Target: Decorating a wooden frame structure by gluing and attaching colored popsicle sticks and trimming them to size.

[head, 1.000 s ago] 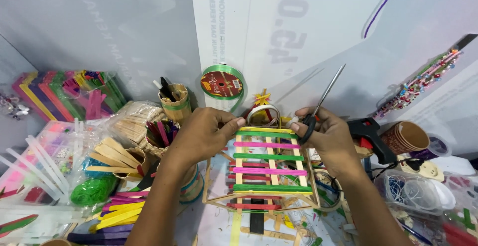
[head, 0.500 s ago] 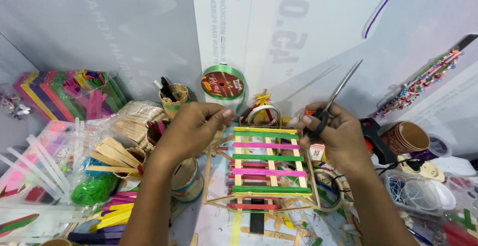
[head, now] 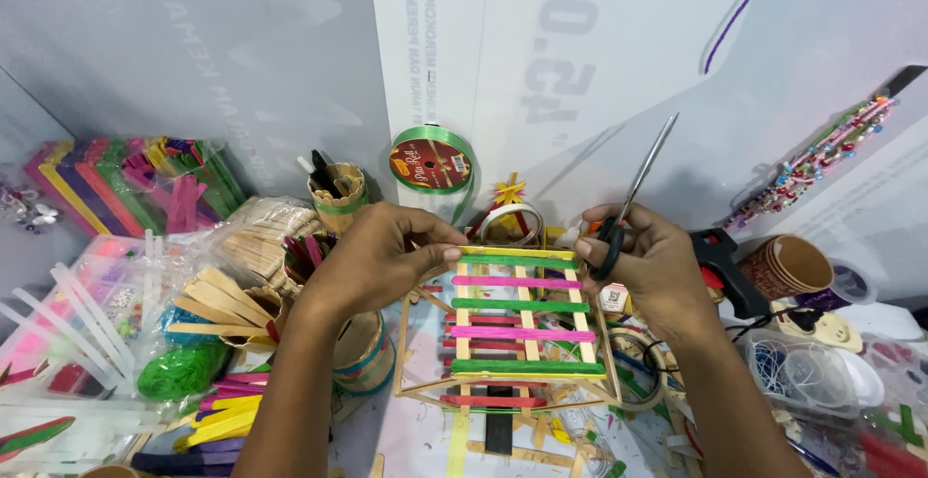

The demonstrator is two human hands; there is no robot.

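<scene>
A craft-stick frame [head: 512,328] of green and pink slats is steadied at its top left corner by the left hand [head: 372,260]; scissors [head: 633,193] are gripped, blades up, in the right hand [head: 652,265]; the frame is best kept level on the table

Craft-stick frame [head: 512,328]: open box-like structure of plain wooden sticks, its upper face laid with alternating green and pink crosswise sticks on two lengthwise rails. It stands on the table, tilted toward the camera. Scissors [head: 633,193]: metal blades nearly closed, pointing up and away; black handles, at the frame's far right corner.
</scene>
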